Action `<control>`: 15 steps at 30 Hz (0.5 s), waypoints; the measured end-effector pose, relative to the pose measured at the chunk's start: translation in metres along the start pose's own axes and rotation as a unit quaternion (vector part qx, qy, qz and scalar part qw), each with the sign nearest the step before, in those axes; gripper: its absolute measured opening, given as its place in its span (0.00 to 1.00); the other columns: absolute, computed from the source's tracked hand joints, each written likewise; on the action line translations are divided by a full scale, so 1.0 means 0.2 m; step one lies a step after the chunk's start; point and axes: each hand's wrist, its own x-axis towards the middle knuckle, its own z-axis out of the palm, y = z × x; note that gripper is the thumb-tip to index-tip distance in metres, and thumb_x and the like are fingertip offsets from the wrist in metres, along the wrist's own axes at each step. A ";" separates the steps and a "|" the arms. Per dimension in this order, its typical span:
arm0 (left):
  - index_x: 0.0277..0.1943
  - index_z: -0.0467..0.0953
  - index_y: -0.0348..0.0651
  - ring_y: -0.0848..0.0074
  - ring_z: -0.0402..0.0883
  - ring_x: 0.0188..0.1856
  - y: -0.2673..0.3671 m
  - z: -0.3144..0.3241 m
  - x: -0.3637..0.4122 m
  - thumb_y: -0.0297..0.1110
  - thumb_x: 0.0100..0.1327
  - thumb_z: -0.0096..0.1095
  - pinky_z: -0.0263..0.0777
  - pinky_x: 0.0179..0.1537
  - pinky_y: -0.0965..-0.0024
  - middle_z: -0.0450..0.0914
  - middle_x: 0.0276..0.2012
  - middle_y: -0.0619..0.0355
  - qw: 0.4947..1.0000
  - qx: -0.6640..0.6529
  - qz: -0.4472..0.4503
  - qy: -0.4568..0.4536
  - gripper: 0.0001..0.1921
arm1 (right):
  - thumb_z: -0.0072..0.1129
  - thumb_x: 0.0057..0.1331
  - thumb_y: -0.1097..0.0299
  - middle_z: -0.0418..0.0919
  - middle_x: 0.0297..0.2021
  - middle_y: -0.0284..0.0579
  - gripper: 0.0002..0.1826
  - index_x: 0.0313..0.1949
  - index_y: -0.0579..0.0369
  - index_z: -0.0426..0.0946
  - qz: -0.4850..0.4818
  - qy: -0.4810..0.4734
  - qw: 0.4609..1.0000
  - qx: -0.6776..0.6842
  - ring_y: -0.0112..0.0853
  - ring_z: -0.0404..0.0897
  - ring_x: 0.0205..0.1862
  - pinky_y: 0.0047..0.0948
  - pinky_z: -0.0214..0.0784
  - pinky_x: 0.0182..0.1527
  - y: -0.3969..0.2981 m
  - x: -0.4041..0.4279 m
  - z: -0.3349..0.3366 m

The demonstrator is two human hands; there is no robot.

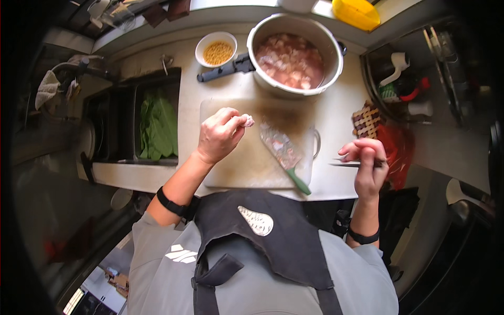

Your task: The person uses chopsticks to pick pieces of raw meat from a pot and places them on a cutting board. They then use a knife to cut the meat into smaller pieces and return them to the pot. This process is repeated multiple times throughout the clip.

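My left hand pinches a small pale piece of raw meat above the cutting board. Off the board's right side, my right hand holds a thin dark tool, which looks like scissors or tweezers; I cannot tell which. A knife with a wide blade and a green handle lies slantwise on the board, bits of meat stuck to the blade. Behind the board stands a metal pressure-cooker pot without a lid, holding pinkish liquid and meat pieces.
A white bowl of yellow beans or kernels stands left of the pot, whose black handle points left. Green leaves lie in the dark sink. At right are a woven trivet, a red plastic bag and a stove.
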 end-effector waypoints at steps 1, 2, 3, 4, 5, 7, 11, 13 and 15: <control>0.41 0.82 0.45 0.65 0.83 0.39 -0.02 0.02 -0.10 0.26 0.52 0.76 0.79 0.38 0.62 0.80 0.39 0.58 0.999 0.012 -0.017 -0.042 0.13 | 0.49 0.82 0.66 0.81 0.30 0.43 0.13 0.45 0.62 0.79 0.102 -0.071 0.983 -0.138 0.24 0.79 0.32 0.24 0.74 0.37 0.02 -0.04 -0.03; 0.41 0.81 0.45 0.65 0.83 0.41 -0.01 0.03 -0.17 0.27 0.52 0.77 0.79 0.39 0.61 0.80 0.41 0.57 0.996 0.018 -0.027 -0.085 0.14 | 0.58 0.77 0.66 0.82 0.32 0.44 0.09 0.46 0.60 0.80 0.038 -0.125 0.963 -0.237 0.29 0.81 0.30 0.27 0.76 0.36 0.08 -0.05 0.01; 0.45 0.82 0.45 0.64 0.83 0.44 0.01 0.01 -0.25 0.29 0.52 0.79 0.79 0.42 0.61 0.79 0.45 0.56 0.987 0.021 -0.056 -0.146 0.16 | 0.63 0.73 0.65 0.81 0.35 0.46 0.11 0.49 0.58 0.79 0.039 -0.160 0.943 -0.288 0.34 0.83 0.33 0.32 0.77 0.38 0.16 -0.10 0.06; 0.45 0.82 0.45 0.64 0.83 0.44 0.03 0.00 -0.32 0.29 0.52 0.79 0.79 0.42 0.61 0.79 0.45 0.56 0.987 0.018 -0.056 -0.152 0.16 | 0.67 0.69 0.64 0.81 0.38 0.47 0.16 0.53 0.55 0.79 0.038 -0.194 0.919 -0.341 0.40 0.84 0.35 0.37 0.79 0.40 0.24 -0.16 0.11; 0.46 0.82 0.45 0.62 0.83 0.45 0.04 -0.02 -0.39 0.29 0.53 0.79 0.80 0.42 0.61 0.79 0.46 0.55 0.985 -0.001 -0.096 -0.146 0.17 | 0.70 0.66 0.62 0.80 0.41 0.48 0.22 0.57 0.53 0.77 0.043 -0.218 0.888 -0.402 0.44 0.84 0.39 0.41 0.79 0.42 0.33 -0.24 0.14; 0.49 0.83 0.44 0.60 0.83 0.47 0.04 -0.05 -0.51 0.30 0.54 0.79 0.80 0.44 0.60 0.80 0.46 0.55 0.977 -0.017 -0.160 -0.137 0.19 | 0.74 0.60 0.59 0.79 0.44 0.51 0.37 0.67 0.47 0.70 0.097 -0.272 0.829 -0.480 0.50 0.82 0.47 0.46 0.78 0.49 0.41 -0.36 0.22; 0.47 0.83 0.43 0.59 0.84 0.46 0.03 -0.06 -0.59 0.30 0.56 0.78 0.80 0.44 0.59 0.82 0.45 0.54 0.980 -0.039 -0.169 -0.101 0.15 | 0.65 0.59 0.71 0.82 0.41 0.50 0.36 0.68 0.48 0.68 0.059 -0.239 0.826 -0.507 0.49 0.83 0.45 0.46 0.78 0.46 0.56 -0.52 0.29; 0.47 0.83 0.43 0.59 0.84 0.46 0.03 -0.03 -0.59 0.30 0.57 0.77 0.80 0.44 0.59 0.82 0.44 0.54 0.985 -0.043 -0.144 -0.087 0.15 | 0.63 0.58 0.73 0.83 0.39 0.51 0.36 0.68 0.48 0.69 0.054 -0.204 0.854 -0.476 0.51 0.84 0.42 0.48 0.78 0.44 0.51 -0.55 0.32; 0.47 0.83 0.43 0.59 0.84 0.46 0.03 0.00 -0.58 0.31 0.57 0.77 0.80 0.44 0.59 0.82 0.44 0.54 0.989 -0.047 -0.121 -0.071 0.14 | 0.62 0.61 0.72 0.85 0.33 0.54 0.30 0.64 0.51 0.72 0.039 -0.142 0.887 -0.437 0.54 0.84 0.34 0.50 0.77 0.39 0.44 -0.56 0.35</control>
